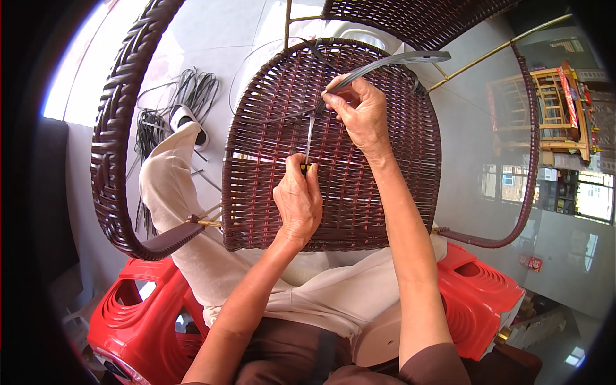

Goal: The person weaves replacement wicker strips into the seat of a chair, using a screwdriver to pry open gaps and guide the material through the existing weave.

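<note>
The woven seat panel [343,183] spreads above the person's thighs, between the chair's two curved arms. The left hand [298,199] is wrapped around the short handle of a thin metal tool [310,138], its shaft pointing away along the weave. The right hand [364,119] pinches a grey strip [388,61] between thumb and fingers, near the tool's far end; the strip's folded length runs off toward the upper right. (Whether the tip is under a strand is too small to tell.)

Working well here likely means keeping the shaft low and nearly flat, so that it lifts strands without nicking them. The right hand does best gripping close to the weave, with the strip untwisted, while the left eases the tool steadily instead of prying hard.
</note>
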Tool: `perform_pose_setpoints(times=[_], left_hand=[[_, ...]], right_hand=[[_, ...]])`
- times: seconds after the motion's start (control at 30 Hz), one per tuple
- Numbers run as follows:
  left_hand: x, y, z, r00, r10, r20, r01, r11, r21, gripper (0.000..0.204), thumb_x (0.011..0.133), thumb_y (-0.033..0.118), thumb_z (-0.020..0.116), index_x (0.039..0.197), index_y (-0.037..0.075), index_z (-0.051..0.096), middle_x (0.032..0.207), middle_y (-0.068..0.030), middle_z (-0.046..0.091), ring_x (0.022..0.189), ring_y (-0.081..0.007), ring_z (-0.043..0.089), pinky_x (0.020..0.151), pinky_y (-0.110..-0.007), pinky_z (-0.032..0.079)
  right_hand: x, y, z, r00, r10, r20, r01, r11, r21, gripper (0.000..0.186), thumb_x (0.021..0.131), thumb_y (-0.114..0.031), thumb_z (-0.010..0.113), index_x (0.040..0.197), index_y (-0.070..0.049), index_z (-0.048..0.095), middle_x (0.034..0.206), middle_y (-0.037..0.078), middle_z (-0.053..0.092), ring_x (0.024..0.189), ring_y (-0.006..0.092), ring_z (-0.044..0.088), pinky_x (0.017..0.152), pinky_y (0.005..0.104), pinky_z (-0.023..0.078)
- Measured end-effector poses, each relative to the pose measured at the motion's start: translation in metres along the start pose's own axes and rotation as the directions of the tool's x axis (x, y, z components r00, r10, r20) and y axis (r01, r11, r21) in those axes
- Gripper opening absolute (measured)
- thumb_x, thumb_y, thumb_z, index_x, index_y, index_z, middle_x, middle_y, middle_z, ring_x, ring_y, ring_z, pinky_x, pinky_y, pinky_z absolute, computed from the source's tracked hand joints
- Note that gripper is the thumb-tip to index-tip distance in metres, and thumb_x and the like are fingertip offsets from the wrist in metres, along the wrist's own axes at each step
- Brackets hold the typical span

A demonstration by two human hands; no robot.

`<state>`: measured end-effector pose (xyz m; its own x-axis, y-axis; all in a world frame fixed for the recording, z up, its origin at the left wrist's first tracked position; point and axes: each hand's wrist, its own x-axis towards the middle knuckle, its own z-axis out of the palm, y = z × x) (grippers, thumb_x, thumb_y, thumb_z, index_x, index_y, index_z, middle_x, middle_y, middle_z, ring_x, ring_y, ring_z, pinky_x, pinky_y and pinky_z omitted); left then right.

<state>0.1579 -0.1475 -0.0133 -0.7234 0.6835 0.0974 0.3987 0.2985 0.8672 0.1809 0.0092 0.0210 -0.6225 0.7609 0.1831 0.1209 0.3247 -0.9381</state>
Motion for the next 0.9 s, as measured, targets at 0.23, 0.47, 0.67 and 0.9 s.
perform_pose_setpoints(times=[0.23,0.47,0.67,0.9], left_hand=[[0.000,0.000,0.000,1.000,-0.002,0.006,0.002,1.000,-0.002,0.017,0.086,0.010,0.053,0.097,0.001,0.044,0.066,-0.0181,0.056,0.057,-0.0359,0.056,0.050,-0.042,0.042],[-0.001,-0.002,0.001,1.000,0.008,-0.011,-0.008,1.000,-0.003,0.017,0.085,0.009,0.053,0.097,0.000,0.044,0.065,-0.0181,0.055,0.056,-0.0358,0.055,0.049,-0.041,0.042],[0.001,0.000,-0.002,1.000,0.016,-0.005,-0.016,1.000,-0.004,0.016,0.085,0.008,0.053,0.096,0.000,0.044,0.063,-0.0181,0.054,0.054,-0.0356,0.054,0.049,-0.041,0.041],[0.001,0.009,-0.029,0.983,-0.118,0.142,0.133,0.986,-0.100,0.011,0.085,0.006,0.051,0.090,-0.002,0.045,0.058,-0.0197,0.052,0.050,-0.0351,0.053,0.047,-0.041,0.040]], right_hand=[[0.008,0.008,-0.006,0.989,0.127,0.070,-0.134,0.984,0.114,0.011,0.074,0.002,0.065,0.082,-0.004,0.060,0.071,0.003,0.063,0.060,0.0071,0.059,0.049,0.0189,0.047],[0.021,0.007,-0.008,0.950,0.271,0.153,-0.285,0.956,0.077,0.012,0.071,0.001,0.066,0.079,-0.004,0.060,0.071,0.003,0.063,0.056,0.0066,0.057,0.040,0.0185,0.044],[0.021,0.011,-0.006,0.952,0.261,0.159,-0.276,0.958,0.082,0.012,0.069,0.003,0.066,0.076,-0.004,0.060,0.069,0.003,0.063,0.056,0.0072,0.056,0.044,0.0197,0.045],[0.016,0.024,-0.003,0.956,0.263,0.130,-0.280,0.951,0.129,0.013,0.067,0.005,0.067,0.075,-0.003,0.061,0.070,0.004,0.064,0.058,0.0082,0.058,0.046,0.0198,0.046]])
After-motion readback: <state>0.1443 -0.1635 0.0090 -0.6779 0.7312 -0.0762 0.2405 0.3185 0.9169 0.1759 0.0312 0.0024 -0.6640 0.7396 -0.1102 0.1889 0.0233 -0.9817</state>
